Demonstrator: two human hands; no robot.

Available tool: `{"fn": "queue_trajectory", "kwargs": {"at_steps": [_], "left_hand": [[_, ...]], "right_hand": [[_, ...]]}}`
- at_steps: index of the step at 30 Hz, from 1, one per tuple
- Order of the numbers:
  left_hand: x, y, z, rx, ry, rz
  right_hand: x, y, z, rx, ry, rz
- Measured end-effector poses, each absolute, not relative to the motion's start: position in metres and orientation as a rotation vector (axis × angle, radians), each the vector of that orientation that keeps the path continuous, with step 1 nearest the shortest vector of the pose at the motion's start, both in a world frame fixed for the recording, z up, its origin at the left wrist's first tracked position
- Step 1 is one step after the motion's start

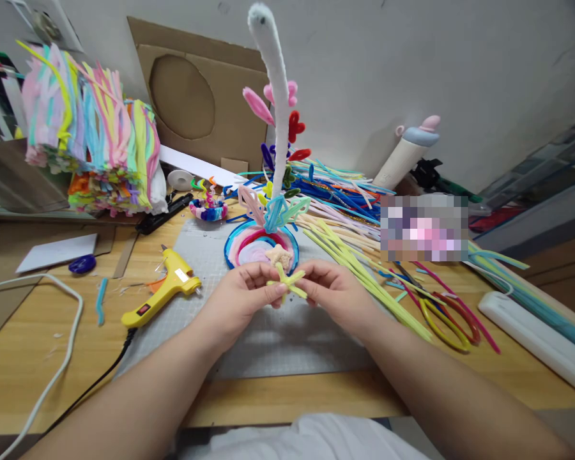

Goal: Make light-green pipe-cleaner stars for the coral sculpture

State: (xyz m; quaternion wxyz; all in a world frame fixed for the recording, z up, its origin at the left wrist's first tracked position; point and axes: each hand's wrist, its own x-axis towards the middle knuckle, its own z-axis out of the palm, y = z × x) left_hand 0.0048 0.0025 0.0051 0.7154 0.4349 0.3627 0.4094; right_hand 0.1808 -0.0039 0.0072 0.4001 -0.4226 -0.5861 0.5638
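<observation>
Right in the middle of the head view, the left hand (249, 287) is pinching a pale-yellow, fuzzy pipe-cleaner star (286, 279) between thumb and fingers, and the right hand (335, 294) is curled at the star's right-hand points, though I can't tell whether it grips them! The star is up over the grey gridded cutting mat (292, 351), just in front of a round, blue-and-pink coiled fuzzy base (234, 246), with a yellow plastic glue gun (172, 284) off to the left and long, pale-yellow fuzzy stems (364, 275) spread to the right.
</observation>
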Motion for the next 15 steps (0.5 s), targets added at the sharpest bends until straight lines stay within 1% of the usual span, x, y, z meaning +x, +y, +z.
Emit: {"fn": "queue_trajectory", "kwargs": {"at_steps": [8,15], "left_hand": [[0.006,0.002,0.009,0.961,0.737,0.935],[0.007,-0.001,0.008,0.881,0.742,0.910]], "right_hand": [[0.173,-0.007,0.002,-0.766,-1.405,1.537],[0.168,-0.011,-0.008,-0.912,-1.035,1.671]]}}
